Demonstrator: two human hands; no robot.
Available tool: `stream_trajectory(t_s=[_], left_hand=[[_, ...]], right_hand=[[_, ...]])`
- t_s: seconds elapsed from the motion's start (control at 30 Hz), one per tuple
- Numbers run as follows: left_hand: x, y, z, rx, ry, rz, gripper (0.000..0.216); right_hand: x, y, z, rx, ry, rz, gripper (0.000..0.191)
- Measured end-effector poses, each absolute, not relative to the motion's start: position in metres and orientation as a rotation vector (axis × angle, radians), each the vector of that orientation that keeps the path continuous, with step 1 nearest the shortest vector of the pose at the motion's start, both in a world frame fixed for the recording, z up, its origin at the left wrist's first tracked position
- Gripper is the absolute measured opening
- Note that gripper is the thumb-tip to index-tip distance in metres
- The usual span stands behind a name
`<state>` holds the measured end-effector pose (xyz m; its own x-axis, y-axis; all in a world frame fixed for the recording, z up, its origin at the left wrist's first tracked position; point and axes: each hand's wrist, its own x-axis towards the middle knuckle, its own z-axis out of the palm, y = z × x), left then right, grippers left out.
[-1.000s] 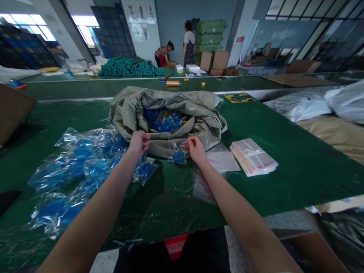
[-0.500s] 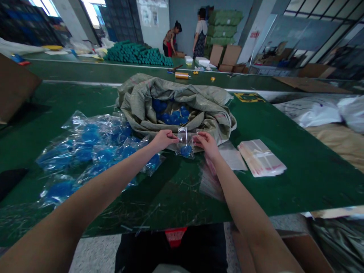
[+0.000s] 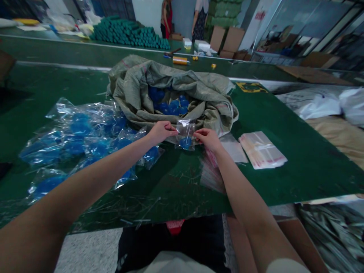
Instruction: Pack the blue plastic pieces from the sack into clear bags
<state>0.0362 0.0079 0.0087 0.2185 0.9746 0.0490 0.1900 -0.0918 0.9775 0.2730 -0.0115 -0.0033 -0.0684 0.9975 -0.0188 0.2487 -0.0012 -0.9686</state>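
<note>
Between my hands hangs a small clear plastic bag [image 3: 185,128] with a blue, rounded item [image 3: 185,143] at its bottom. My left hand [image 3: 161,132] pinches the bag's left edge. Its right edge is pinched by my right hand [image 3: 207,138]. Just behind them lies a grey-green woven sack [image 3: 132,91], rolled open, with more blue items [image 3: 172,108] inside. Filled clear bags of blue items [image 3: 82,127] are heaped to the left. Loose flat clear bags [image 3: 212,174] lie partly under my right forearm, and a banded stack of clear bags [image 3: 263,149] sits farther right.
Green table [image 3: 270,189] ends close to my body. Across the back stand a pile of teal rolls [image 3: 127,34], an orange tape roll [image 3: 180,60] and cardboard boxes [image 3: 231,40]. White sacks [image 3: 321,106] line the right side. Two people stand beyond the far table.
The view has tipped downward, so everything sits higher in the picture. Both hands keep hold of the small bag, which looks spread flatter and wider. One person at the back has straightened up.
</note>
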Motion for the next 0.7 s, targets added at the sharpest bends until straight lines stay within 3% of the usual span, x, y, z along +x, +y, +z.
stream_trajectory(t_s=[0.2,0.57,0.7], left_hand=[[0.035,0.009,0.007,1.485,1.202,1.018,0.054],[0.03,0.005,0.012,1.918,1.183,0.953,0.049],[0.027,0.005,0.011,1.993,1.15,0.976,0.047]], right_hand=[[0.28,-0.008,-0.005,-1.345,-1.499,1.118,0.01],[0.28,-0.007,-0.023,-1.082,-1.417,1.179,0.028],[0.281,-0.008,-0.021,-1.095,-1.452,1.153,0.019]])
